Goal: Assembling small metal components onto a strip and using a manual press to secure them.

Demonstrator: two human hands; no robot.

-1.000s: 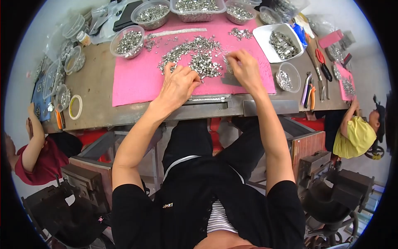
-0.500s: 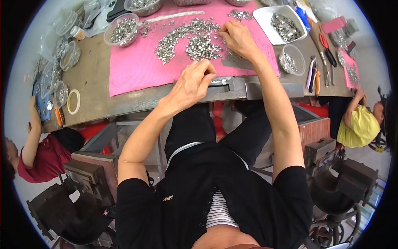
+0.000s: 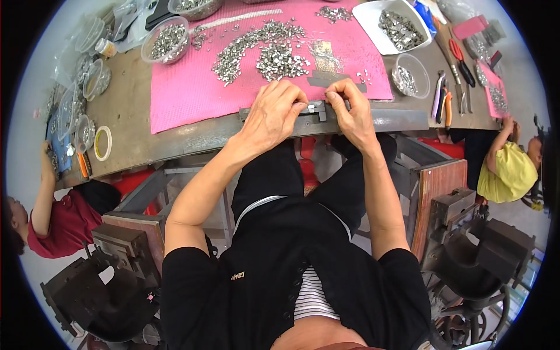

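At the near edge of the bench, a narrow grey metal jig (image 3: 317, 109) with a small bright piece in it lies between my hands. My left hand (image 3: 273, 112) rests at the jig's left end, fingers curled and thumb against them; what it may hold is hidden. Just right of the jig, my right hand (image 3: 353, 114) pinches thumb and forefinger together, and anything between them is too small to make out. Beyond them, small silvery metal pieces (image 3: 282, 62) lie heaped on a pink mat (image 3: 181, 96). Thin wire-like pins (image 3: 328, 62) lie to their right, behind a flat grey strip (image 3: 335, 82).
Clear tubs (image 3: 166, 41) and a white tray (image 3: 359, 17) of metal parts stand around the mat. Pliers (image 3: 447, 108), red-handled cutters (image 3: 461, 61) and a tape roll (image 3: 103, 143) lie on the bench. Co-workers sit at left in a maroon top (image 3: 64, 227) and at right in yellow (image 3: 508, 172).
My right hand has come back from the pins beside the metal pieces to the jig at the near edge, uncovering the pins. My left hand stays by the jig, its fingers slightly shifted.
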